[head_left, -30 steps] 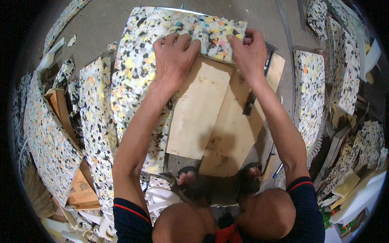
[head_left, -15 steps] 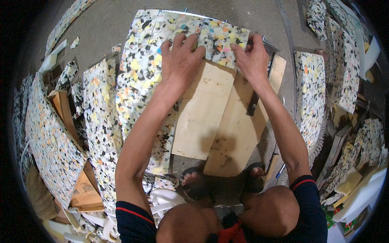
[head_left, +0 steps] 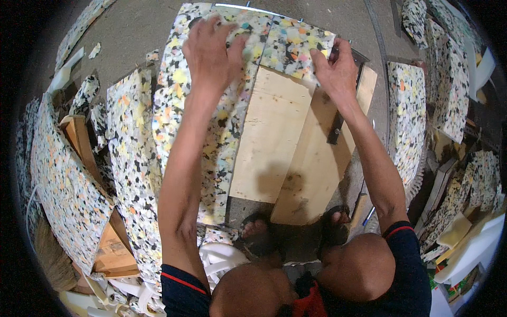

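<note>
Our left hand (head_left: 211, 55) lies spread flat on the speckled foam slab (head_left: 203, 113) at upper centre while our right hand (head_left: 334, 68) pinches the smaller foam piece (head_left: 296, 47).

Speckled foam piece (head_left: 296, 47) flat atop plywood boards (head_left: 288, 148)

Single head-worn fisheye view, steeply downward, close over floor-level plywood boards (head_left: 274, 142).

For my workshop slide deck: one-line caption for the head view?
Left hand and right hand press speckled foam pieces over wooden boards.
</note>
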`<state>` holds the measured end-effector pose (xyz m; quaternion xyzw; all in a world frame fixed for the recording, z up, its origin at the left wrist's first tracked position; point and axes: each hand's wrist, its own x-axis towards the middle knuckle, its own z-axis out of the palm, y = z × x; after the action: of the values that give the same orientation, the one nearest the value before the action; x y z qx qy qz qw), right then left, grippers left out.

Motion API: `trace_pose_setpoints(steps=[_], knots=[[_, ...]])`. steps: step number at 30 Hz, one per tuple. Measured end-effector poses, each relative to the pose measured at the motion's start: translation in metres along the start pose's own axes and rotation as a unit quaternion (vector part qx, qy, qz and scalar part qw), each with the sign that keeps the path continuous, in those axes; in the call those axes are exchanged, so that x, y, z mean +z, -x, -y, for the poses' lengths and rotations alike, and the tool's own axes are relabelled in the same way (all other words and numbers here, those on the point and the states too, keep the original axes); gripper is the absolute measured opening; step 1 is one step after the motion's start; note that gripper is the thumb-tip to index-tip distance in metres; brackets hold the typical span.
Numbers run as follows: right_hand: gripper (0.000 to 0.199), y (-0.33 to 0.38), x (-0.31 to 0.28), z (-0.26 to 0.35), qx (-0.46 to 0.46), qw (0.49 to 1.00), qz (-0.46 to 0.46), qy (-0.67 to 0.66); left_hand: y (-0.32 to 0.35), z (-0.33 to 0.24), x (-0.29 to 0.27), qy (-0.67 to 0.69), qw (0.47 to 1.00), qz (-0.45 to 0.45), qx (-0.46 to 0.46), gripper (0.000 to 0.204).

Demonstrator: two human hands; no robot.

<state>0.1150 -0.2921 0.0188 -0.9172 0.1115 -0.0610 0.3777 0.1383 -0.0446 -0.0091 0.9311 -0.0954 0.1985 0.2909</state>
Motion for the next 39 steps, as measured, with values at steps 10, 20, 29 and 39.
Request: trace_pose_setpoints(steps=[10, 20, 29, 39], knots=[[0.056, -0.003, 0.009, -0.007, 0.002, 0.998, -0.007, -0.056, -0.015, 0.017, 0.053, -0.186, 0.982, -0.001, -0.022, 0.072], [0.055, -0.003, 0.007, 0.003, 0.038, 0.999, 0.022, 0.008, -0.016, 0.014, 0.05, -0.132, 0.99, -0.001, -0.045, 0.057], [0.053, -0.003, 0.018, 0.006, -0.011, 0.998, 0.013, -0.053, -0.016, 0.022, 0.052, -0.135, 0.99, 0.036, -0.035, 0.065], [0.056, -0.029, -0.016, -0.027, -0.003, 0.991, 0.13, -0.005, -0.02, 0.012, 0.042, -0.063, 0.998, 0.018, 0.007, 0.08]])
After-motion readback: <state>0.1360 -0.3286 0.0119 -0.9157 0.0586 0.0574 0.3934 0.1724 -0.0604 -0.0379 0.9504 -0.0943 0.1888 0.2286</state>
